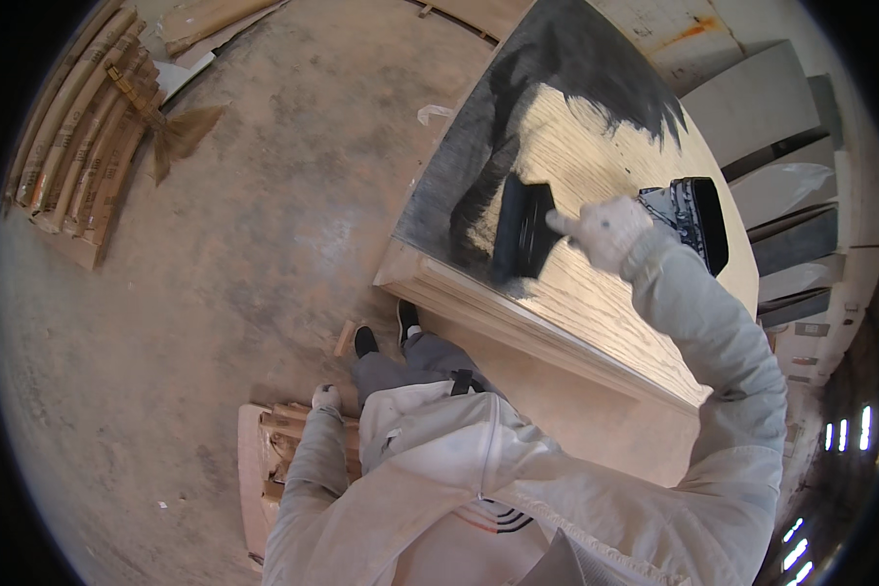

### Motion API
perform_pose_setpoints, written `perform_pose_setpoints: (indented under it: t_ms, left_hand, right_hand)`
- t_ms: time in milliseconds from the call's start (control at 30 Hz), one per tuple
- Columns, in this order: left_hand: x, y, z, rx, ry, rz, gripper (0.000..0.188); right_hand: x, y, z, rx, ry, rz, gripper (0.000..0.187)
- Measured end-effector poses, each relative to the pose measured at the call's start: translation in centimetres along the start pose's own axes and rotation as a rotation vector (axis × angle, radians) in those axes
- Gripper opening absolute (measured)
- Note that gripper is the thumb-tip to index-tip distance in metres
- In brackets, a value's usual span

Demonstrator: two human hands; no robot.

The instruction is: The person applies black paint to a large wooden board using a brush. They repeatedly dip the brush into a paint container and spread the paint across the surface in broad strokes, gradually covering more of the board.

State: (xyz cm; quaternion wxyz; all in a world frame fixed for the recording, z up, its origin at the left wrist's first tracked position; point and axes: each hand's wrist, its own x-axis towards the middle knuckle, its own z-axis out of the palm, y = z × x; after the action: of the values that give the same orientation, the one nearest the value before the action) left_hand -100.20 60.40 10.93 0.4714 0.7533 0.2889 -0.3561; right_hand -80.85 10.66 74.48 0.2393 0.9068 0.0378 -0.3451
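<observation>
My right hand, in a pale glove, grips a wide black paint brush. The brush lies against the top board of a stack of wood-grain panels. Black coating covers the board's far end and left side in streaky strokes, and bare yellowish wood grain shows elsewhere. Just beyond my right wrist stands a black paint container with smeared sides, partly hidden by my sleeve. My left hand, gloved too, hangs low at my side with its fingers curled in; nothing shows in it.
Long cardboard-wrapped bundles lie on the floor at the far left. More wrapped pieces are stacked beside my left arm. Dark and grey panels lean along the wall at right. My feet stand close to the stack's left corner.
</observation>
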Motion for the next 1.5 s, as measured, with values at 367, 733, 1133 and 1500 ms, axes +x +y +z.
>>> perform_pose_setpoints:
  t_ms: [367, 733, 1133, 1500]
  left_hand:
    - [-2.1, 0.8, 1.4, 0.118, -0.019, -0.024, 0.032]
    - [-4.5, 0.5, 3.6, -0.054, 0.07, -0.023, 0.032]
    - [-11.7, 2.8, 9.6, -0.368, 0.198, 0.03, 0.029]
    - [-32.5, 28.8, 11.7, -0.474, 0.281, 0.9, 0.025]
  right_hand:
    - [1.2, 1.5, 2.3, -0.21, 0.075, -0.313, 0.053]
    - [2.0, 3.9, 1.0, -0.311, 0.082, -0.447, 0.047]
    - [1.3, 4.7, 4.9, -0.142, 0.37, -0.603, 0.037]
    - [-10.4, 7.5, 17.6, 0.339, 0.872, -0.116, 0.042]
